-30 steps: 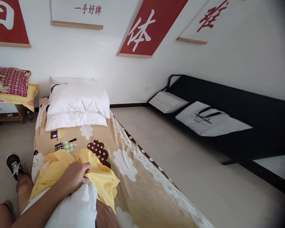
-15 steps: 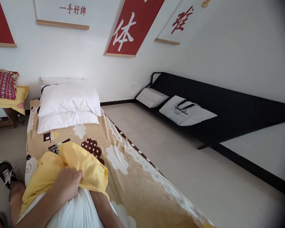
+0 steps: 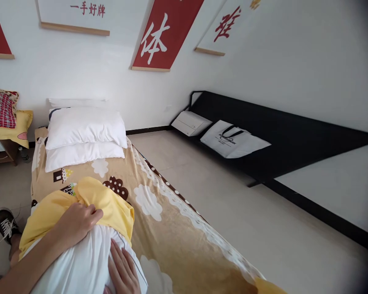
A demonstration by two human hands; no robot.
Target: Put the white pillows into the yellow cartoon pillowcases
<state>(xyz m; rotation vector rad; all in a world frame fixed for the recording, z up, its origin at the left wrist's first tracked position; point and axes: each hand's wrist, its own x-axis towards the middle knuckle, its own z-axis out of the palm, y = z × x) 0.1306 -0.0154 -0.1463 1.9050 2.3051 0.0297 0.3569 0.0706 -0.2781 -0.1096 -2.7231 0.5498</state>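
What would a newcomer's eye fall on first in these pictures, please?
Probably the yellow fabric at lower left, clutched by the left hand, with the right hand on white padding. Next, the red banner at top centre and the white bag on the black platform at right.

white scroll (image 3: 75, 16) reads 一手好牌 (red scroll (image 3: 170, 34): 体).

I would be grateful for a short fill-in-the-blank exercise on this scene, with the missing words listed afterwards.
The pillowcase gripped by the left hand is ____ in color.
The pillow under the right hand is ____ in color.
On the black cot, the shopping bag lies beside a white ____.
From the person's side, the stacked pillows lie at the ____ end of the bed.

Missing words: yellow; white; box; far.
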